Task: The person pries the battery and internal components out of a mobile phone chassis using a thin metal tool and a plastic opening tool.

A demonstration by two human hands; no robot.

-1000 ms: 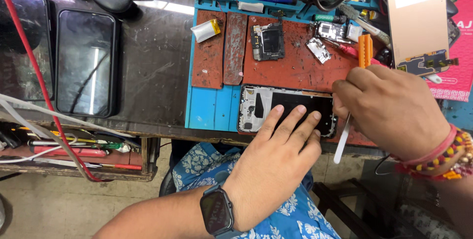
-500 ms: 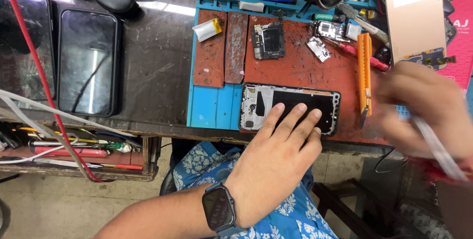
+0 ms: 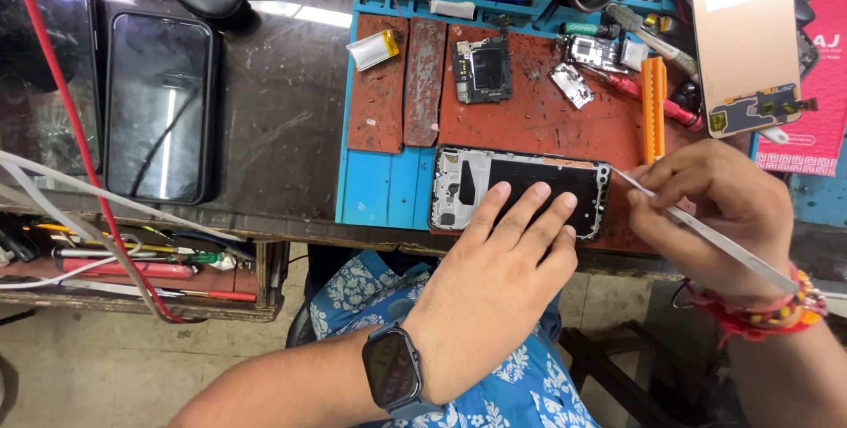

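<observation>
An opened phone frame [image 3: 459, 185] lies on the near edge of a blue and rust-red work mat [image 3: 379, 190]. My left hand [image 3: 498, 278], with a dark smartwatch on the wrist, presses flat on the frame with its fingers spread over the black part. My right hand [image 3: 715, 207] is just right of the frame and grips long metal tweezers [image 3: 706, 234]. Their tip points at the frame's upper right corner. Beaded bracelets circle the right wrist.
A small circuit board [image 3: 481, 71], a silver battery cell [image 3: 373, 48], an orange pry tool [image 3: 653, 110] and loose metal parts lie on the mat. A detached phone screen [image 3: 745, 40] rests at the right. Two dark phones [image 3: 163, 106] lie on the left of the bench.
My right hand swung out to the right, then came back toward the frame, now holding the tweezers by their middle with the tip at the frame's corner. My left hand stayed pressed on the frame.
</observation>
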